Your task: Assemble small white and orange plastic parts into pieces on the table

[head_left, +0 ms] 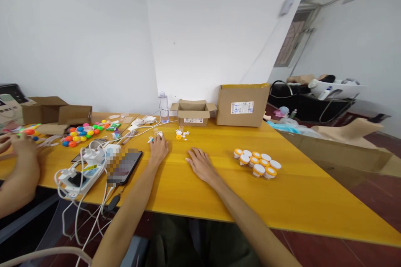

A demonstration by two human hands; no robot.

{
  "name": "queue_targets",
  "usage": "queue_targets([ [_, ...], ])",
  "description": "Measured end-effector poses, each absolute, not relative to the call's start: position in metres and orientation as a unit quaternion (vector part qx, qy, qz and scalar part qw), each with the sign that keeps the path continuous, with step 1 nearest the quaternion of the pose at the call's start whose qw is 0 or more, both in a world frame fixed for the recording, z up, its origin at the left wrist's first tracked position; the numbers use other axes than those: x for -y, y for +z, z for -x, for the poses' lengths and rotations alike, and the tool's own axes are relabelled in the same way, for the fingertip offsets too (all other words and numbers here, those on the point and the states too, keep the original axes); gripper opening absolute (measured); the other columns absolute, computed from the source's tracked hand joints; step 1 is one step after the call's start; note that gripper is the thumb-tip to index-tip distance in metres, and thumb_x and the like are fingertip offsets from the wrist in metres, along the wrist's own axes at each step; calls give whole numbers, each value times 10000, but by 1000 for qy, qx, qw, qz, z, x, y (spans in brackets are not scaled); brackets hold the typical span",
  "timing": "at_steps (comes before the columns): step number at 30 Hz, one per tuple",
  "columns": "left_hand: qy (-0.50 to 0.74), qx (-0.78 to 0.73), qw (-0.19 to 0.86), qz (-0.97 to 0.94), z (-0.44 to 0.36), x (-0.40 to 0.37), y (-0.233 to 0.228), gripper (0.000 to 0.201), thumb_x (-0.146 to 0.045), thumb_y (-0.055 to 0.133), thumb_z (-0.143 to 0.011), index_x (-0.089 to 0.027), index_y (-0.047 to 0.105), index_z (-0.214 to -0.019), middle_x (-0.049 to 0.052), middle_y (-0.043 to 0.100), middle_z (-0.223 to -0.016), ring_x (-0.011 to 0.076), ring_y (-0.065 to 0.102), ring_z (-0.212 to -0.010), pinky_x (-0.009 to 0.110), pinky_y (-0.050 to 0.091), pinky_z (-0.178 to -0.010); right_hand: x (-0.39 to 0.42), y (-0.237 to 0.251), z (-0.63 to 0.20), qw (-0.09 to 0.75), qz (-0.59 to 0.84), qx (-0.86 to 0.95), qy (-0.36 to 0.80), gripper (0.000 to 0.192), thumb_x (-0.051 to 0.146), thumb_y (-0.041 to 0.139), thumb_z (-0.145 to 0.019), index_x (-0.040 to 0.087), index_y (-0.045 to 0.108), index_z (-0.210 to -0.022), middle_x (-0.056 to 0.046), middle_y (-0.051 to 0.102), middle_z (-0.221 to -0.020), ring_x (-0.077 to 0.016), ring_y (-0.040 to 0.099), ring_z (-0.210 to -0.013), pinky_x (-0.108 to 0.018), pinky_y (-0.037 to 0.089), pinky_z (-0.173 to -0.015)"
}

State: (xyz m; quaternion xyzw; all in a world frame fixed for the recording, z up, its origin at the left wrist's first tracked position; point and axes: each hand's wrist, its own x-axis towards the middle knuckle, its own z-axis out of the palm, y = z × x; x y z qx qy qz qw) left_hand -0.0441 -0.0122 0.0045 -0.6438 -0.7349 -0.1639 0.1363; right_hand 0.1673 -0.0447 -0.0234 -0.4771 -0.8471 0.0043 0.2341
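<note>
My left hand [159, 148] reaches forward over the yellow table [213, 200], fingers extended and slightly bent. Its fingertips touch or hover over a few small white plastic parts [159, 134]; the fingers partly hide them, and no grip on one shows. Farther right, my right hand [201, 163] rests palm down on the tabletop, fingers out and nothing in it. Just beyond both hands lie more small white parts [184, 133], an orange ring [178, 137] and a clear cup-like piece [181, 128]. To the right stands a cluster of several small round pieces with white-and-orange tops [258, 170].
An open small carton [192, 121], a large closed box [242, 106] and a clear bottle [163, 107] line the wall. Left of me are a phone [130, 167], a power strip [84, 179] with tangled cables and colourful balls [81, 133]. Another person's arm [23, 162] is far left.
</note>
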Motion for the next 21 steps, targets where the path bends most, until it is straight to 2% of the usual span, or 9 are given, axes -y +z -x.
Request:
queue_targets([
  [11,-198,753,105,618,47,12,6,397,-321,504,-874,-167,604,-1226,205,578,-1228,375,506,-1190,512,437,-966,46,-21,-167,228,476,849,-12,359,378,392,-1010,220,601,-1256,-133,572,-1375,-254,519,-1236,-424,426,-1007],
  [21,-259,689,119,666,61,3,-4,238,-285,536,-847,-164,629,-1030,180,591,-1117,352,544,-1089,503,463,-936,49,-18,-165,219,477,850,-38,338,350,410,-1005,209,609,-1238,-133,589,-1359,-245,535,-1237,-405,441,-998],
])
